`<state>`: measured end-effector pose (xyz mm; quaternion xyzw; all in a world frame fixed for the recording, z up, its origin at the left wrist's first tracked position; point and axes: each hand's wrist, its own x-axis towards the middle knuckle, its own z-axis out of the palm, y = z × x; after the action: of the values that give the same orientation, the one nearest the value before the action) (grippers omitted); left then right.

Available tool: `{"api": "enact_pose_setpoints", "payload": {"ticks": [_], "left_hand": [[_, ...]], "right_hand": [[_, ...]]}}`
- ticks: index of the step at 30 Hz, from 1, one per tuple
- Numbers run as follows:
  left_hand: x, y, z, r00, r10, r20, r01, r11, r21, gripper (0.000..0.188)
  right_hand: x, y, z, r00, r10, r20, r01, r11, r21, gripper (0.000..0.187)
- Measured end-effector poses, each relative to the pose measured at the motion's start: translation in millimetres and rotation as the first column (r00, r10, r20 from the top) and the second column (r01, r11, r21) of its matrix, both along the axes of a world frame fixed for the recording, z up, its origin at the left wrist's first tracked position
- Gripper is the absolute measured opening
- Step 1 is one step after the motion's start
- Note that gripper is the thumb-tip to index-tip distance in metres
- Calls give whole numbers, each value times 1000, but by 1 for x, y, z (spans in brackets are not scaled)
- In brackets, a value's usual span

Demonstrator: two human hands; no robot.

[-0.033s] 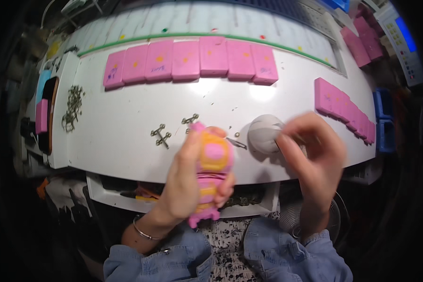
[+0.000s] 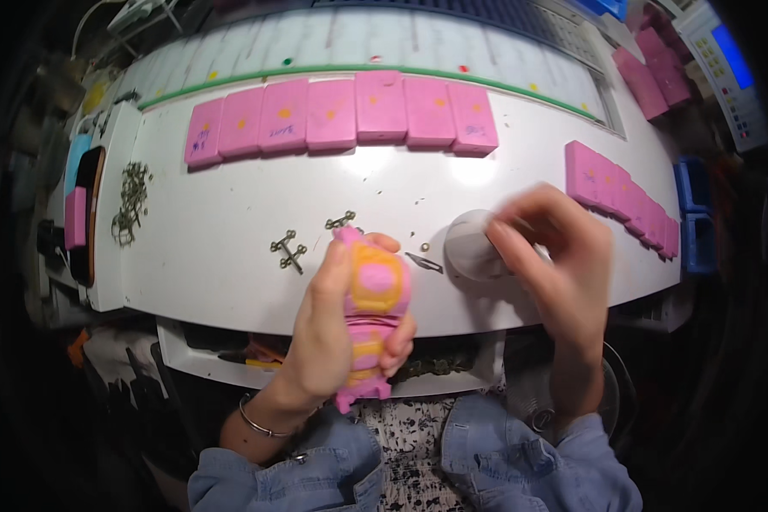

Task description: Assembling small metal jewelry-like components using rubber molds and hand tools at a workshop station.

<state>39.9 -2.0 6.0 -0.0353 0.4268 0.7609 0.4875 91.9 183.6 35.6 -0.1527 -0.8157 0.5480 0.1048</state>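
Seemingly mid-work, the left hand [image 2: 322,328] grips a moulded pink-and-yellow block [image 2: 377,280] below frame centre. The right hand [image 2: 565,254] pinches narrowly, contents unclear.

Seven pink rectangular blocks [image 2: 331,115] form a side-by-side row in front of a narrow green strip [image 2: 337,73] at the rear of the white tabletop [image 2: 205,256]. Two blue plastic bins [image 2: 700,245] are located beyond its right edge. A pale instrument housing with a lit blue screen [image 2: 730,61] occupies the upper right. An open white drawer [image 2: 170,348] is positioned below the front edge.
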Motion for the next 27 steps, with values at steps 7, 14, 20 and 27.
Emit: {"api": "enact_pose_setpoints", "payload": {"ticks": [7, 14, 20, 27], "left_hand": [[1, 4, -6, 1000, 16, -10, -15, 992, 128, 55], [-2, 20, -5, 998, -31, -53, 39, 987, 159, 52], [1, 27, -10, 994, 66, -90, -59, 995, 82, 52], [6, 29, -3, 941, 62, -332, -71, 997, -13, 55]], "right_hand": [[1, 22, -15, 997, 79, -23, -68, 945, 321, 58], [44, 22, -10, 931, 281, 232, -359, 598, 717, 70], [50, -6, 19, 945, 115, -307, 95, 801, 592, 59], [42, -22, 5, 951, 284, -122, -76, 599, 797, 59]]}}
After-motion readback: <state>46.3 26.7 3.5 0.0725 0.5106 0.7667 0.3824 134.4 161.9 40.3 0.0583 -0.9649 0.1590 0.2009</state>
